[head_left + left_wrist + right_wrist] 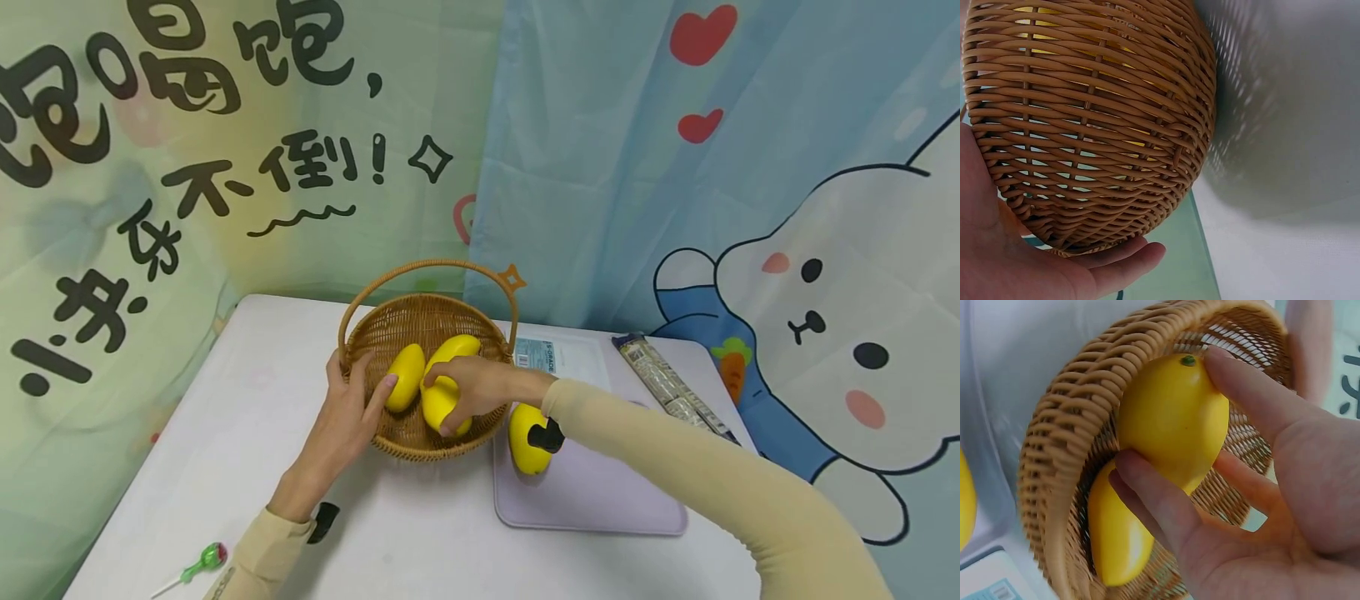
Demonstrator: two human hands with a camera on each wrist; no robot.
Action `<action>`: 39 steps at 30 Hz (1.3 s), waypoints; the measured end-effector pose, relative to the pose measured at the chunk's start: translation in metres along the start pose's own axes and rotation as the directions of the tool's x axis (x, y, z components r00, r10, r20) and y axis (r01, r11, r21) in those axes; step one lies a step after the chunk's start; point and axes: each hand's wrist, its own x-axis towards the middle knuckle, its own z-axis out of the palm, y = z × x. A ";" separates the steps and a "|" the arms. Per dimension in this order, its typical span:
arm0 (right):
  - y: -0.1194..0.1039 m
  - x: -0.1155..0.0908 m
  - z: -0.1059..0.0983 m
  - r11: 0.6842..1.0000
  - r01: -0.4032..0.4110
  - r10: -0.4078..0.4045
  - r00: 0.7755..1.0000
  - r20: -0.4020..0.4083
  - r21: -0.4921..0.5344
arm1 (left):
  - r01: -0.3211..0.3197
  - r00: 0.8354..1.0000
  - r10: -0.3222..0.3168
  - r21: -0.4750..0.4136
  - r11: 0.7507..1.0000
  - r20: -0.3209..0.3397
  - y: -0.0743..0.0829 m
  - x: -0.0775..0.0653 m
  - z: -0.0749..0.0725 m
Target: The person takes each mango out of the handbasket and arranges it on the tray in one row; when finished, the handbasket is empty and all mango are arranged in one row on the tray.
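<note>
A brown wicker basket (pixel 427 454) with an arched handle stands on the white table. My left hand (pixel 337 429) grips its left rim, with the thumb over the inside and fingers along the outer weave. Inside the basket, my right hand (pixel 487 385) holds a yellow mango (pixel 1175 419) between thumb and fingers, its green stem end showing in the right wrist view. Two more mangoes lie in there: one at the left (pixel 405 377), near my left thumb, and one behind the held mango (pixel 463 343), partly covered by my right hand.
Right of the basket, another mango (pixel 525 446) lies on a pale purple tray (pixel 600 508), below my right forearm. Behind are a white labelled package (pixel 577 358) and a long wrapped packet (pixel 660 379). A green lollipop (pixel 206 558) lies at the front left. Printed curtains hang behind the table.
</note>
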 end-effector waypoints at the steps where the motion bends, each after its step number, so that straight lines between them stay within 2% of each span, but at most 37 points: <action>1: 0.001 -0.004 -0.002 1.000 0.001 -0.001 1.000 -0.011 -0.002 | 0.002 1.000 -0.002 0.000 1.000 0.001 0.000 0.000 0.000; 6: 0.004 -0.024 -0.012 0.999 0.033 -0.033 0.997 -0.076 -0.004 | 0.005 1.000 -0.005 0.004 1.000 0.001 -0.001 0.000 0.000; 10: 0.007 -0.045 -0.019 0.996 0.085 -0.081 0.990 -0.120 0.034 | 0.004 1.000 -0.004 0.010 1.000 0.002 -0.001 0.001 0.002; 13: 0.009 -0.062 -0.023 0.994 0.084 -0.075 0.987 -0.141 0.063 | 0.005 1.000 -0.005 0.008 1.000 0.008 -0.001 0.001 0.001; 20: 0.024 -0.101 -0.032 0.993 0.044 -0.019 0.976 -0.219 0.112 | 0.004 1.000 -0.004 0.009 1.000 0.012 0.000 0.001 0.000; 29: 0.056 -0.148 -0.044 0.974 -0.039 0.112 0.939 -0.324 0.224 | -0.005 1.000 0.005 0.007 1.000 0.006 0.001 0.001 0.000; 34: 0.075 -0.166 -0.044 0.970 -0.066 0.148 0.923 -0.356 0.233 | -0.004 1.000 0.004 0.005 1.000 0.008 0.002 0.001 0.000; 39: 0.093 -0.174 -0.036 0.975 -0.114 0.181 0.908 -0.379 0.192 | -0.004 1.000 0.003 0.006 1.000 0.007 0.002 0.000 0.000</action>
